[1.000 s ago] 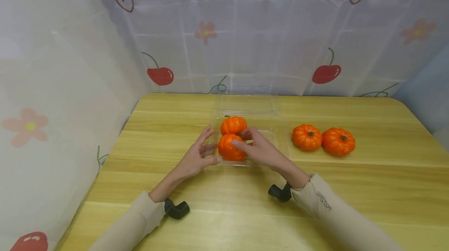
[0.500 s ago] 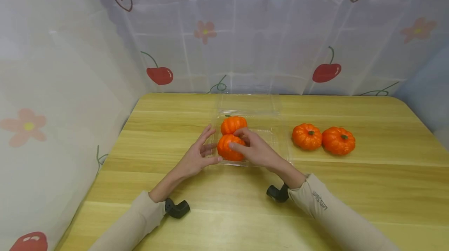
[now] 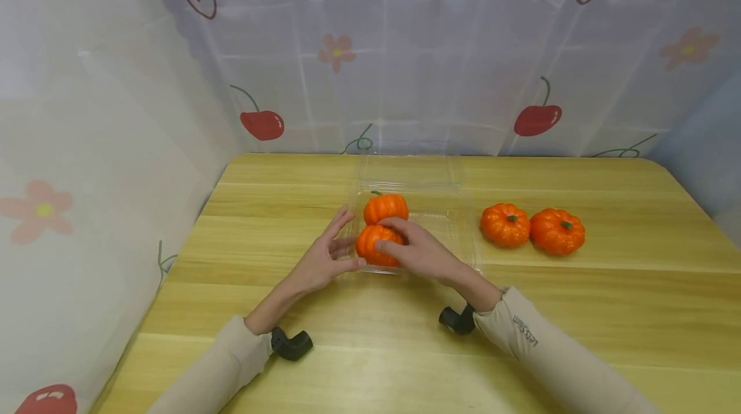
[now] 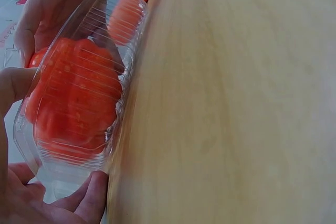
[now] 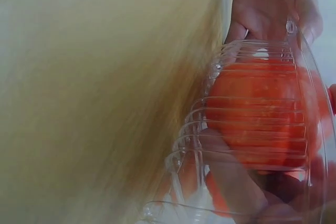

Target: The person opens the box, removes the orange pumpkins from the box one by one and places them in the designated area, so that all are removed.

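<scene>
In the head view a small orange pumpkin (image 3: 377,247) sits in the front left of a clear plastic clamshell box (image 3: 448,240). My right hand (image 3: 425,253) holds this pumpkin from its right side, thumb on the near face and fingers over the far side. Behind it in the box lies a second pumpkin (image 3: 384,208), its green stem toward the back left. My left hand (image 3: 321,263) touches the box's left side and front left corner with fairly straight, spread fingers. Through the clear wall the left wrist view shows the front pumpkin (image 4: 76,98) close up.
To the right of the box, two more orange pumpkins, a nearer-in one (image 3: 505,225) and an outer one (image 3: 558,232), stand touching on the wooden table (image 3: 370,350). The raised clear lid (image 3: 411,171) leans back toward the patterned curtain (image 3: 434,67).
My right hand has shifted left and slightly down with the front pumpkin, whose position moved a little left in the box. The left hand has stayed in place.
</scene>
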`<control>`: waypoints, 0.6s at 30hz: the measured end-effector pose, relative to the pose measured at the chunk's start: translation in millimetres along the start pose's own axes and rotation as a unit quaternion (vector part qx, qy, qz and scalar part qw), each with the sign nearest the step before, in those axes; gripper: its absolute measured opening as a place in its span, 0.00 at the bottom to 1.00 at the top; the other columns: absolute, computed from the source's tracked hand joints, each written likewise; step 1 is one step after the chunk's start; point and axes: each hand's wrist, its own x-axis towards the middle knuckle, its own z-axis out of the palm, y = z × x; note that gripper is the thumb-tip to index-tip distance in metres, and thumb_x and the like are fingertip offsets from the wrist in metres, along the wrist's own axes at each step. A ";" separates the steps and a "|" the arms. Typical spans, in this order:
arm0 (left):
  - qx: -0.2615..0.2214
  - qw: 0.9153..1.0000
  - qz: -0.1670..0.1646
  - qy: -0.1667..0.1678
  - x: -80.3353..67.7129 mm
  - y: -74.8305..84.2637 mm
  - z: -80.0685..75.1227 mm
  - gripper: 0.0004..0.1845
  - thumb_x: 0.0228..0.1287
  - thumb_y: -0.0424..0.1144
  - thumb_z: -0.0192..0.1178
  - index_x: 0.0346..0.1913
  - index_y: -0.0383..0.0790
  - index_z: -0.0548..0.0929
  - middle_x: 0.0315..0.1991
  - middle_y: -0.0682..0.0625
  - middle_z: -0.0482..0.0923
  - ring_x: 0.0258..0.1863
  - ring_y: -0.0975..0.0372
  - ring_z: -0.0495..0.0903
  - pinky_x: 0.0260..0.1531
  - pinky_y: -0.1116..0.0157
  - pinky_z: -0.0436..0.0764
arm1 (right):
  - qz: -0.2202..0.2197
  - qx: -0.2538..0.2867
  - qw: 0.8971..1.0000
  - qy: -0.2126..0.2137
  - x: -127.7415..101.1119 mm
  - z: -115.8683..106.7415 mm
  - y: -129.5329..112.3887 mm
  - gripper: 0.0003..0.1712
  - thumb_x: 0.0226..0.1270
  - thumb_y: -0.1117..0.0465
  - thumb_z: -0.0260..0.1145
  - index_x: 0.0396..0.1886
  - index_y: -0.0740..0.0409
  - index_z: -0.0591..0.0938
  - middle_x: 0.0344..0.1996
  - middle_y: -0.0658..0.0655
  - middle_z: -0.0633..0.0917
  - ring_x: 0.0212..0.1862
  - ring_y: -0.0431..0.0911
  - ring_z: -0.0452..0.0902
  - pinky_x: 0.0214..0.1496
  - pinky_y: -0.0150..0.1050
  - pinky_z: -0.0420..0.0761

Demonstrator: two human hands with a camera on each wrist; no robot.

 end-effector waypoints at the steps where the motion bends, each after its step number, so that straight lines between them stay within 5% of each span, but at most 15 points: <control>1: 0.000 1.000 0.000 0.000 0.1 -0.1 0.1 0.48 0.61 0.32 0.68 0.79 0.40 0.50 0.79 0.58 0.33 0.69 0.48 0.65 0.58 0.55 0.76 | 0.000 -0.001 1.000 0.005 -0.3 0.2 0.0 0.26 0.71 0.52 0.63 0.65 0.57 0.75 0.55 0.54 0.80 0.52 0.48 0.77 0.56 0.47 0.77; 10: 0.010 1.000 0.006 0.002 0.7 -2.3 0.2 0.47 0.62 0.32 0.68 0.78 0.40 0.51 0.80 0.57 0.33 0.69 0.47 0.65 0.63 0.53 0.70 | -0.023 -0.021 0.998 0.052 -6.9 -1.1 0.1 0.25 0.66 0.52 0.67 0.62 0.51 0.80 0.54 0.52 0.82 0.51 0.49 0.77 0.51 0.47 0.79; 18: 0.004 1.000 0.006 0.004 -0.5 -0.7 -0.2 0.48 0.60 0.32 0.69 0.78 0.39 0.51 0.80 0.57 0.33 0.69 0.46 0.65 0.62 0.54 0.72 | -0.060 0.043 0.996 0.057 -13.7 -3.4 -0.6 0.27 0.67 0.56 0.67 0.64 0.57 0.78 0.59 0.58 0.79 0.56 0.52 0.76 0.51 0.46 0.82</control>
